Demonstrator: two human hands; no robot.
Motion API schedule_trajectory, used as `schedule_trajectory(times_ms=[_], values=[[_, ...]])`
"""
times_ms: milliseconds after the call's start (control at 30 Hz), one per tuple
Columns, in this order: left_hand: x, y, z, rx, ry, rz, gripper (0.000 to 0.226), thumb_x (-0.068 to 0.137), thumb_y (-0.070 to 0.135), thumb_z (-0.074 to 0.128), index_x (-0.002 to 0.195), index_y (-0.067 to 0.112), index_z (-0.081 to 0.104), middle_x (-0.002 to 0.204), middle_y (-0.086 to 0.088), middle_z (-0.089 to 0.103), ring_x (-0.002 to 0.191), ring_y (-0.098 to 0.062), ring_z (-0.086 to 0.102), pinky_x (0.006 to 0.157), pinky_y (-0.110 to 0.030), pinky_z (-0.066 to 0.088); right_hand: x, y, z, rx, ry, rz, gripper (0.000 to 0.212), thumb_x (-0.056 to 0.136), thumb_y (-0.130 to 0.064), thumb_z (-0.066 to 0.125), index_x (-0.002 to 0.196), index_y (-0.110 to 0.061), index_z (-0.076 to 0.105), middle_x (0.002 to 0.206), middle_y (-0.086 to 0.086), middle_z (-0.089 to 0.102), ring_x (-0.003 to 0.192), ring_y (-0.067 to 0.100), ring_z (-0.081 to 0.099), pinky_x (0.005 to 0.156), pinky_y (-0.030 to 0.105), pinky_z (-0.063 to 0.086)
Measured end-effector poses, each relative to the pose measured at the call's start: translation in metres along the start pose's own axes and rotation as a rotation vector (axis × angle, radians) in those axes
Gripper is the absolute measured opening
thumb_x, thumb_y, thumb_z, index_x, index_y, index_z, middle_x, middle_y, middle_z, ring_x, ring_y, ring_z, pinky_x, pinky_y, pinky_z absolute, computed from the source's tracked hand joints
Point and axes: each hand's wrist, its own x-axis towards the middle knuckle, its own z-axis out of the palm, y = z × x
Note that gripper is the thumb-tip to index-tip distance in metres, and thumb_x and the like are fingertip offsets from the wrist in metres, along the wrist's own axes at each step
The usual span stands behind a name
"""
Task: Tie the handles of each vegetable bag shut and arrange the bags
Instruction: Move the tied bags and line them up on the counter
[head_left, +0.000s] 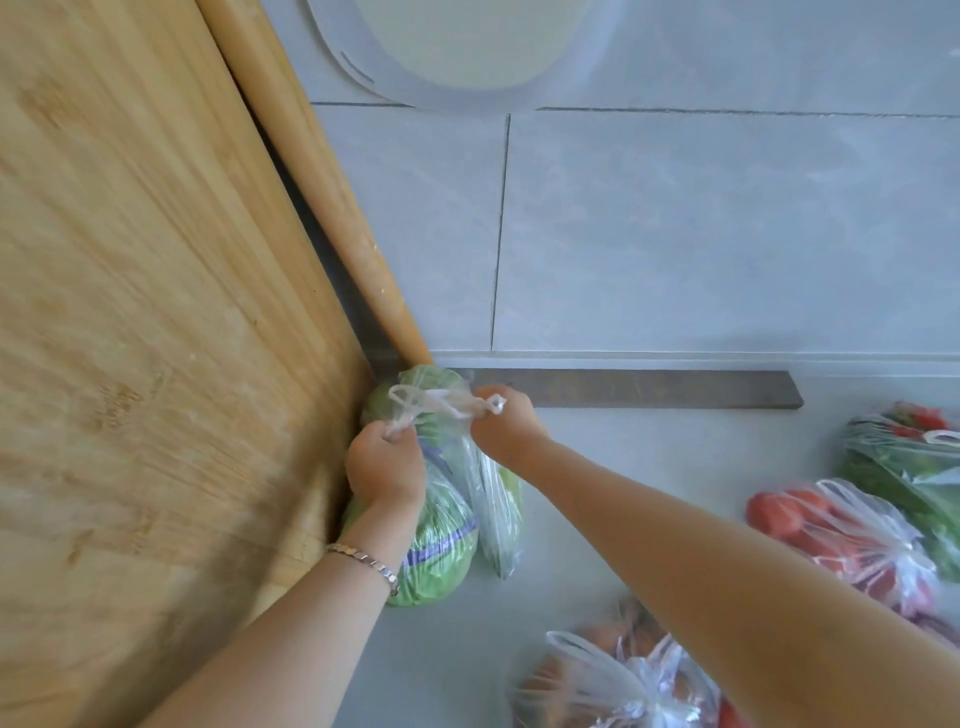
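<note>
A clear plastic bag of green leafy vegetables (441, 551) stands on the grey counter against the wooden board. My left hand (382, 467) grips one twisted handle of the bag at its top. My right hand (501, 423) pinches the other handle (457, 402), pulled to the right. The two handles cross in a loose knot between my hands. At the right lie a bag of tomatoes (841, 530) and a bag of greens with red pieces (909, 457). A bag of brownish produce (623, 675) sits at the bottom.
A large wooden cutting board (156, 338) leans at the left, with a wooden rolling pin (322, 182) beside it. Grey wall tiles (675, 234) rise behind the counter. A dark metal strip (649, 388) lies along the wall's foot. A pale round board (457, 41) hangs at the top.
</note>
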Motion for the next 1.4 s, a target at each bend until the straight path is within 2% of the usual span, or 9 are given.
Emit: schedule_trajectory(times_ms=[67,200,367,533,633,767,900,1200,1400], values=[[0.0,-0.001,0.0,0.026,0.0,0.0,0.032,0.088,0.013,0.05,0.056,0.007,0.049,0.059,-0.008,0.048,0.064,-0.028,0.046,0.062,-0.034,0.041,-0.007,-0.002,-0.001,-0.021,-0.015,-0.054,0.018,0.081,0.001,0.039,0.082,-0.014,0.049,0.085,0.004,0.053,0.071,0.017,0.049,0.053,0.018,0.038],[-0.004,0.001,-0.005,0.234,-0.005,0.074,0.023,0.09,0.018,0.045,0.071,0.007,0.053,0.075,-0.015,0.058,0.079,-0.037,0.057,0.077,-0.043,0.049,-0.031,0.006,-0.019,-0.157,-0.076,-0.123,0.064,0.079,0.003,0.048,0.137,-0.012,0.026,0.137,0.01,0.035,0.109,0.027,0.051,0.075,0.03,0.043],[-0.015,0.005,-0.014,0.487,-0.1,0.119,0.024,0.088,0.019,0.051,0.107,0.004,0.046,0.113,-0.021,0.057,0.105,-0.042,0.053,0.092,-0.051,0.044,-0.084,0.053,-0.057,-0.22,-0.02,-0.131,0.055,0.081,0.0,0.048,0.132,-0.018,0.039,0.134,0.005,0.041,0.107,0.021,0.057,0.087,0.033,0.05],[-0.073,0.021,-0.01,0.747,-0.158,0.445,0.069,0.079,0.02,0.06,0.137,0.008,0.024,0.151,-0.017,0.006,0.138,-0.037,0.011,0.114,-0.049,0.007,-0.14,0.118,-0.109,-0.273,0.057,-0.018,0.031,0.085,-0.002,0.047,0.109,-0.014,0.062,0.116,0.004,0.063,0.099,0.015,0.059,0.091,0.025,0.046],[-0.14,0.034,0.009,0.796,-0.532,0.684,0.059,0.083,0.037,0.057,0.131,0.012,0.036,0.147,-0.013,0.027,0.133,-0.03,0.031,0.108,-0.039,0.024,-0.167,0.152,-0.135,-0.471,0.071,0.071,0.032,0.088,-0.029,0.053,0.118,-0.017,0.056,0.124,0.003,0.058,0.107,0.018,0.057,0.094,0.029,0.046],[-0.223,0.027,0.024,0.995,-1.121,0.661,0.058,0.073,0.056,0.062,0.114,0.02,0.047,0.114,-0.002,0.057,0.104,-0.023,0.055,0.089,-0.035,0.041,-0.186,0.196,-0.137,-0.896,-0.172,0.291,0.085,0.075,-0.064,0.055,0.14,-0.017,0.027,0.142,0.012,0.036,0.13,0.031,0.036,0.108,0.047,0.03],[-0.253,-0.013,0.04,1.368,-0.972,0.8,0.047,0.082,0.027,0.061,0.123,0.011,0.044,0.121,-0.008,0.056,0.111,-0.029,0.055,0.092,-0.039,0.041,-0.194,0.228,-0.131,-0.836,-0.085,0.254,0.047,0.088,-0.034,0.052,0.129,-0.015,0.039,0.13,0.008,0.051,0.12,0.026,0.049,0.102,0.038,0.037],[-0.251,-0.026,0.013,1.083,-0.673,0.592,0.021,0.095,0.018,0.036,0.106,0.009,0.052,0.113,-0.011,0.061,0.106,-0.031,0.057,0.084,-0.032,0.043,-0.201,0.196,-0.129,-0.584,0.059,-0.027,0.006,0.091,-0.01,0.041,0.092,-0.008,0.046,0.07,0.003,0.047,0.063,0.027,0.049,0.044,0.027,0.029],[-0.232,-0.045,-0.043,0.973,-0.442,0.342,0.033,0.095,0.024,0.037,0.122,0.01,0.051,0.124,-0.01,0.06,0.114,-0.029,0.055,0.092,-0.035,0.043,-0.212,0.15,-0.11,-0.065,0.064,-0.004,0.019,0.086,-0.014,0.043,0.067,-0.014,0.041,0.062,0.002,0.046,0.054,0.017,0.044,0.048,0.026,0.034]])
